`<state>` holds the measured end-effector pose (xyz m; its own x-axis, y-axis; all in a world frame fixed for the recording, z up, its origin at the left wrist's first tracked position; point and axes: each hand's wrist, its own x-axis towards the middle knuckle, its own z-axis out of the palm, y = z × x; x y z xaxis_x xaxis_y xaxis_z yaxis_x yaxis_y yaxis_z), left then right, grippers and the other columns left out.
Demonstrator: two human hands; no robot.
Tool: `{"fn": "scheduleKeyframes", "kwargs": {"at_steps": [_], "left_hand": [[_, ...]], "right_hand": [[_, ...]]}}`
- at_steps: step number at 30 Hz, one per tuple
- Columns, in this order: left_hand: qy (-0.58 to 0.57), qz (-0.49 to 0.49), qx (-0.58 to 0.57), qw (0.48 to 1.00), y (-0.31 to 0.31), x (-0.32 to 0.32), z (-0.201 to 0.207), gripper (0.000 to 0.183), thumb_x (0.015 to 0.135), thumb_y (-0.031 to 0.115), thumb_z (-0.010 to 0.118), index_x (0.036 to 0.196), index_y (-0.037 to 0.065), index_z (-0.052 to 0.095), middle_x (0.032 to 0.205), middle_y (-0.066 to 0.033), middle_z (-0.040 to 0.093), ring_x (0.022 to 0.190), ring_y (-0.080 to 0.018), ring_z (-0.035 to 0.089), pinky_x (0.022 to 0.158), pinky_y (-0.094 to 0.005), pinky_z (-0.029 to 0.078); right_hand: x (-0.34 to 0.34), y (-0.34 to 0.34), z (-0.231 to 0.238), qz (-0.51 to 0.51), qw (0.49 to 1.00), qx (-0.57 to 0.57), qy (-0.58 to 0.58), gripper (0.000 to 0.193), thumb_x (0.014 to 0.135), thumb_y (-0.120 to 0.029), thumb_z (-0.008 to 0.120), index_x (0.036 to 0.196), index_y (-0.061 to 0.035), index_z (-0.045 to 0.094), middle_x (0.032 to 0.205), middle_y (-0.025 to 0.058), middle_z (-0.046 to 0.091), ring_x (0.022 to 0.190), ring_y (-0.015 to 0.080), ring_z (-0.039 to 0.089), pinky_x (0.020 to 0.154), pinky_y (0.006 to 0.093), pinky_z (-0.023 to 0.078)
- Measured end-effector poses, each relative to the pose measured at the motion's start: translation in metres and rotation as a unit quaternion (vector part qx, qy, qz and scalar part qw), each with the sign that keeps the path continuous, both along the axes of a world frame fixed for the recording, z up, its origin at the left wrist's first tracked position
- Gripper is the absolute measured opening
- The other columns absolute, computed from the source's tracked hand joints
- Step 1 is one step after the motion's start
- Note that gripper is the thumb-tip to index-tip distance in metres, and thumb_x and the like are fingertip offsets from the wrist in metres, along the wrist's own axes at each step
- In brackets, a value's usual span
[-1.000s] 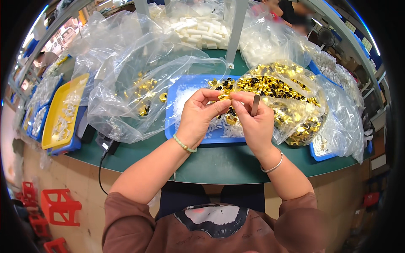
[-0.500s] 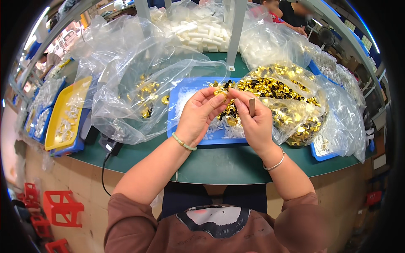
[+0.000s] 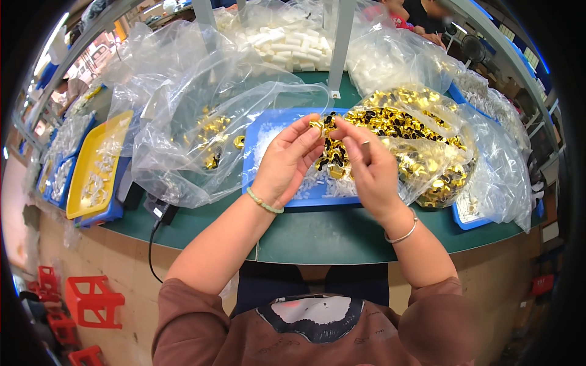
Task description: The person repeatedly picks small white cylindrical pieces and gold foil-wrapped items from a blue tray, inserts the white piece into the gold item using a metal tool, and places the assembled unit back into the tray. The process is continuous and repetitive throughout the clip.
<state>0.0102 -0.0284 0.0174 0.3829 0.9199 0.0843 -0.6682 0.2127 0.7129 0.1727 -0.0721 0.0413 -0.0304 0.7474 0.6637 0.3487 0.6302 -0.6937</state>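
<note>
My left hand (image 3: 285,157) pinches a small shiny gold piece (image 3: 317,124) between thumb and fingertips, above the blue tray (image 3: 247,174). Close beside it is my right hand (image 3: 372,174), its fingers bent around a narrow flat metal strip (image 3: 365,152) whose end sticks up. The right index fingertip reaches toward the gold piece; whether they touch I cannot tell. Under both hands the tray holds small white plastic bits (image 3: 267,137) and loose gold-and-black pieces (image 3: 334,160). More gold pieces (image 3: 397,119) spill from a clear plastic bag on the right.
A clear bag (image 3: 177,134) with some gold pieces lies left. White cylinders (image 3: 287,46) are heaped at the back, behind a grey metal post (image 3: 339,55). A yellow tray (image 3: 73,198) stands far left, near a black cable (image 3: 151,250). Red stools (image 3: 91,302) stand on the floor.
My right hand has drawn slightly right, away from my left, and its fingers have opened out a little. The left hand keeps the gold piece, shifting slightly left.
</note>
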Motion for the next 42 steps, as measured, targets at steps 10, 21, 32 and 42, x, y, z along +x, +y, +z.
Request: {"fn": "scheduleKeyframes", "kwargs": {"at_steps": [10,21,32,42], "left_hand": [[0.121,0.042,0.031,0.991,0.004,-0.013,0.01,0.034,0.094,0.01,0.063,0.124,-0.005,0.055,0.106,-0.009,0.063,0.097,-0.0154,0.064,0.089,-0.0273,0.054],[0.164,0.023,0.062,0.984,0.004,-0.01,0.007,0.031,0.094,0.013,0.063,0.121,-0.002,0.059,0.11,-0.0087,0.065,0.097,-0.0152,0.064,0.09,-0.0281,0.053],[0.176,-0.018,0.029,0.984,0.005,-0.014,0.004,0.03,0.092,0.008,0.064,0.121,0.0,0.06,0.108,-0.0062,0.065,0.098,-0.0143,0.064,0.09,-0.026,0.052],[0.192,-0.009,0.021,0.981,0.004,-0.012,0.004,0.032,0.092,0.007,0.063,0.122,-0.002,0.06,0.104,-0.0092,0.067,0.096,-0.0143,0.064,0.091,-0.0255,0.052]], "right_hand": [[0.033,0.005,0.0,0.028,0.949,-0.009,-0.312,0.012,0.08,-0.002,0.065,0.092,-0.0029,0.066,0.082,0.0111,0.063,0.071,0.0263,0.061,0.066,0.0354,0.049],[0.03,0.002,0.014,0.111,0.95,-0.286,0.05,0.03,0.098,-0.026,0.057,0.08,-0.0033,0.062,0.066,0.0012,0.059,0.067,0.0088,0.055,0.06,0.0242,0.043],[0.04,0.007,0.014,0.124,0.934,-0.323,-0.088,0.013,0.083,-0.008,0.071,0.093,0.0,0.068,0.081,0.0037,0.068,0.076,0.0097,0.061,0.068,0.0238,0.049],[0.036,0.005,0.015,0.099,0.933,-0.336,-0.088,0.008,0.081,-0.006,0.072,0.085,0.0003,0.069,0.074,0.003,0.067,0.071,0.0091,0.061,0.064,0.0236,0.049]]}}
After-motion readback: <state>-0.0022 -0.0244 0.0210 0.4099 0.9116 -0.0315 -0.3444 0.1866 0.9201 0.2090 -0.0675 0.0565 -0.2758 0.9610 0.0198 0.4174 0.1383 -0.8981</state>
